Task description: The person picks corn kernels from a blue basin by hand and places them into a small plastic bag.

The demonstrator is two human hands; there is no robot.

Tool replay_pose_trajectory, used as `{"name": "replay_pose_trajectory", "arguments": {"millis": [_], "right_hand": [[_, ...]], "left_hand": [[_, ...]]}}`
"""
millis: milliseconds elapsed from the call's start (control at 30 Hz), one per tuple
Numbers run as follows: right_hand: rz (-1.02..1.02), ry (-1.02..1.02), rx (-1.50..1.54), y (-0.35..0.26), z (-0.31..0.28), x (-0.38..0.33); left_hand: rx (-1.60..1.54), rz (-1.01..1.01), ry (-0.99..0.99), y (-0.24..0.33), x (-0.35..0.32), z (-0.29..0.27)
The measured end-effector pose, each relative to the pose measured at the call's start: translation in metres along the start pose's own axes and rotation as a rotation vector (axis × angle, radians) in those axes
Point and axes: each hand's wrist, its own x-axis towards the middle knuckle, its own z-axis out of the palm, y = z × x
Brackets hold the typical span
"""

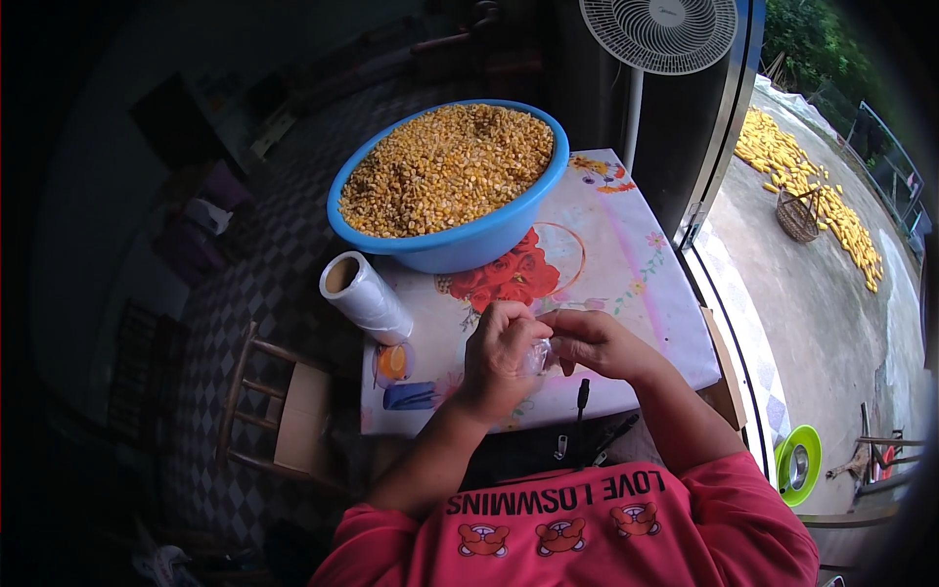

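Hands [504, 357] meeting over a table [675, 333], a basin [455, 245] of corn [450, 166] sitting beyond them.

The left hand and right hand [597, 342] are touching at a small clear bag [536, 357] above the table's near edge. The basin is standing on the far half of the table, holding the corn. A roll [364, 296] is lying on the table's left edge, just in front of the basin, with a small cup [393, 363] sitting nearer the person. A chair [274, 411] is standing left of the table. A fan [657, 34] is rising behind the table's far right corner. Outside, to the right, cobs [812, 191] are lying on the ground around a basket [797, 215].
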Motion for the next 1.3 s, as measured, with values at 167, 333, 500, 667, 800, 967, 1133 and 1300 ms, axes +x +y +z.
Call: {"name": "replay_pose_trajectory", "arguments": {"millis": [167,333,500,667,800,967,1133,1300], "right_hand": [[-0.019,-0.012,0.017,-0.002,-0.003,-0.002],[-0.016,0.193,0.058,-0.005,0.000,-0.003],[-0.002,0.230,0.065,-0.022,0.014,-0.003],[-0.198,0.196,-0.455,-0.027,0.017,-0.002],[-0.232,0.213,-0.515,-0.031,0.020,0.003],[-0.269,0.229,-0.564,-0.023,0.018,0.003],[-0.289,0.284,-0.353,-0.026,0.027,0.007],[-0.466,0.336,-0.628,-0.034,0.007,0.008]], "left_hand": [[-0.311,-0.117,-0.102,-0.006,-0.001,-0.003],[-0.500,-0.287,-0.137,-0.006,-0.007,-0.003],[-0.425,-0.368,-0.051,0.003,-0.006,-0.004],[-0.347,-0.411,-0.050,0.008,-0.005,-0.004],[-0.226,-0.294,0.018,0.004,-0.007,-0.003],[-0.233,-0.260,0.004,0.007,-0.006,-0.002],[-0.257,-0.293,-0.016,0.009,-0.006,-0.005],[-0.309,-0.218,0.062,0.008,-0.004,-0.006]]}}
